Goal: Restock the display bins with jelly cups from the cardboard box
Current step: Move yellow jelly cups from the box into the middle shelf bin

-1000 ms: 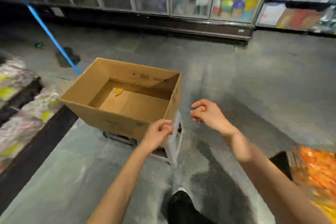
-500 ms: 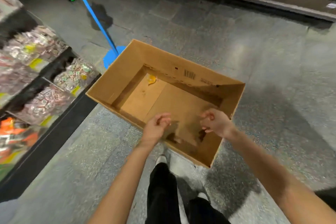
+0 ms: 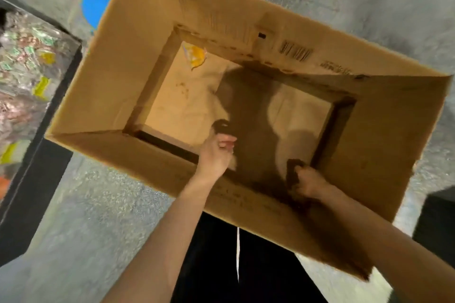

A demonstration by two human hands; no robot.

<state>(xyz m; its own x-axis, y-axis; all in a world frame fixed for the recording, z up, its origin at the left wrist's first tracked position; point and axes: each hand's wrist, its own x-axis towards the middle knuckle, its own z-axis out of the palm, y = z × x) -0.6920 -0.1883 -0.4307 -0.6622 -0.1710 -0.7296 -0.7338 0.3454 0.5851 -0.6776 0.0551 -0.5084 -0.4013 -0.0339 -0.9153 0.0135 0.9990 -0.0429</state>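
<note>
Since the earlier frames, both hands have been lowered from above the near rim down inside the open brown cardboard box, and the view has been tipped to look straight down into it. Left hand is seen over the near inner wall, fingers curled in toward the palm; whether anything is pinched cannot be told, as the fingertips are blurred. Right hand is seen deep in the shaded near-right corner, fingers curled into a loose fist; nothing can be made out in it, so its hold cannot be told either. Both bare forearms are extended in from the lower edge of the view.

Box floor is mostly bare. One small yellow-orange jelly cup wrapper is left lying in the far-left corner of the box bottom, well apart from both hands. A printed black barcode is visible on the far inner wall. A dark shadow is cast over the middle of the box floor.

Clear plastic display bins filled with shiny wrapped sweets are seen at the left edge, beside the box, on a black shelf base. A blue round floor marker is partly hidden behind the box's far-left corner. Grey speckled floor is under everything. Black trousers are seen below the box's near wall.
</note>
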